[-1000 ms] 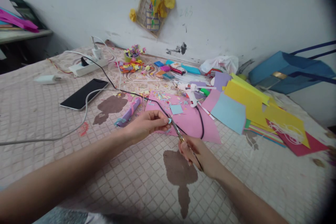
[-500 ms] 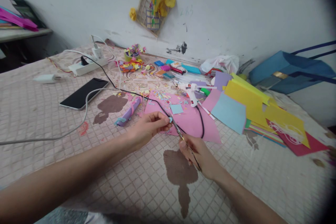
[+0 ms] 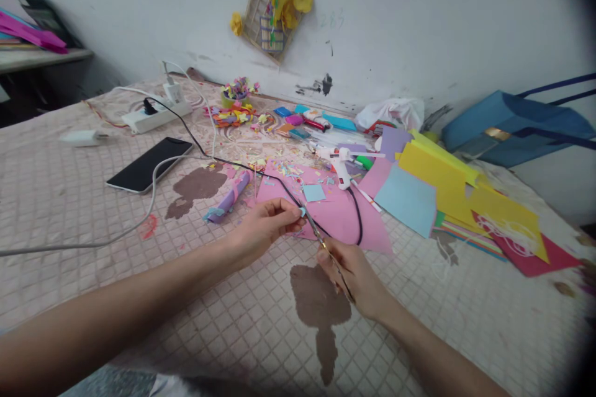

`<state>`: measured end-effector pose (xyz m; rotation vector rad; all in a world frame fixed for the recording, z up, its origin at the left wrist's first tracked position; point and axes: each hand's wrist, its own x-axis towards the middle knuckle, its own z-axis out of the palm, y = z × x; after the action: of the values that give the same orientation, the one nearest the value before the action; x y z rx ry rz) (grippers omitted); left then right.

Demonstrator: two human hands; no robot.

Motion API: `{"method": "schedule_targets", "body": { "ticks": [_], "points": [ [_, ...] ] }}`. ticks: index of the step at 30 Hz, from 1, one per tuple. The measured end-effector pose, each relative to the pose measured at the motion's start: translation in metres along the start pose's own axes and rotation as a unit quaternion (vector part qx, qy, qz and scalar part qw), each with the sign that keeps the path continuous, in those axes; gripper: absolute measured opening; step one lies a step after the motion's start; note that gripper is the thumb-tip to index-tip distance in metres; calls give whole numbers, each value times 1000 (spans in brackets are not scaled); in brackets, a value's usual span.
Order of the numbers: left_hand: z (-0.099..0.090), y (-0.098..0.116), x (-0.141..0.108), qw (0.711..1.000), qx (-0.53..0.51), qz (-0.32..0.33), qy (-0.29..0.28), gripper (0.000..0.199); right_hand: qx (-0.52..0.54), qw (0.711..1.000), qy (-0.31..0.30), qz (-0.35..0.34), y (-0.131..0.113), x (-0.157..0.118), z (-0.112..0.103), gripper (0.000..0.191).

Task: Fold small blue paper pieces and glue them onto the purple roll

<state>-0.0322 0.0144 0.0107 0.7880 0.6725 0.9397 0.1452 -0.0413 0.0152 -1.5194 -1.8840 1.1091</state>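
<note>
Mid-frame, left hand (image 3: 266, 221) pinches one blue scrap (image 3: 303, 212), right hand (image 3: 351, 272) grips one scissors (image 3: 313, 225); one black cord (image 3: 359, 224) crosses one pink sheet (image 3: 372, 234).

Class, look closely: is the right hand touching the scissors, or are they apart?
Touching. The head view shows the right hand closed around the handle end of the scissors, with the blades extending beyond its grip.

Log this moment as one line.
left hand: pinches small blue piece | right hand: holds scissors, blades at piece | pink sheet: on table
</note>
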Motion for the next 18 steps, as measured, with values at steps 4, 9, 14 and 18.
{"method": "schedule_targets", "body": {
  "ticks": [4, 9, 14, 18],
  "points": [
    [-1, 4, 0, 1000, 12, -11, -7, 15, -14, 1000, 2, -5, -1, -1, -1, 47],
    [-3, 8, 1, 999, 19, -19, -16, 14, -4, 1000, 1, -5, -1, -1, -1, 48],
    [-5, 8, 2, 999, 18, -21, -22, 15, 43, 998, -44, -12, 6, -2, -3, 46],
    [-5, 7, 2, 999, 19, -17, -24, 14, 40, 998, -47, -28, 9, -1, -2, 45]
  ]
}}
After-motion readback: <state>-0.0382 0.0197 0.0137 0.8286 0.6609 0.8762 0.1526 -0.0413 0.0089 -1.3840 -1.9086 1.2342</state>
